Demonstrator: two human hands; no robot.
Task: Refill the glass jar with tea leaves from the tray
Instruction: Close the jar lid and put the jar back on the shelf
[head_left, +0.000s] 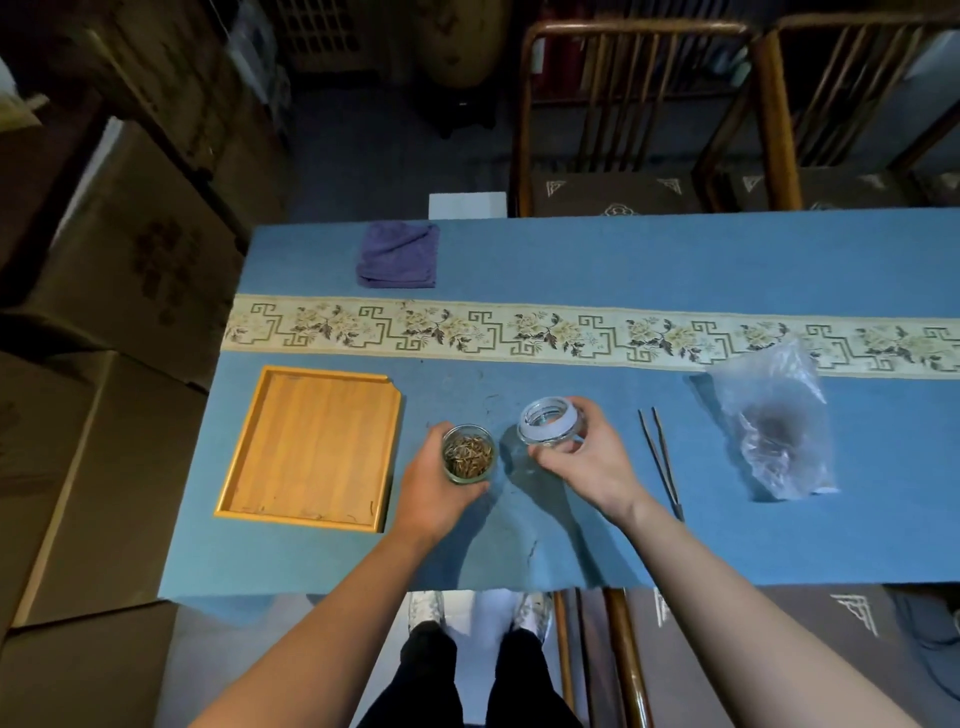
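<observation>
Plastic bag (776, 423) contents blurred; runner (571, 332) cut off at right edge

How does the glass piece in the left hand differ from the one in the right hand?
The jar in the left hand holds tea leaves; the glass lid in the right hand holds none. The jar stands upright on the blue cloth, while the lid is tilted and appears lifted. The lid has a white ring around it; the jar has none. Both are clear glass.
</observation>
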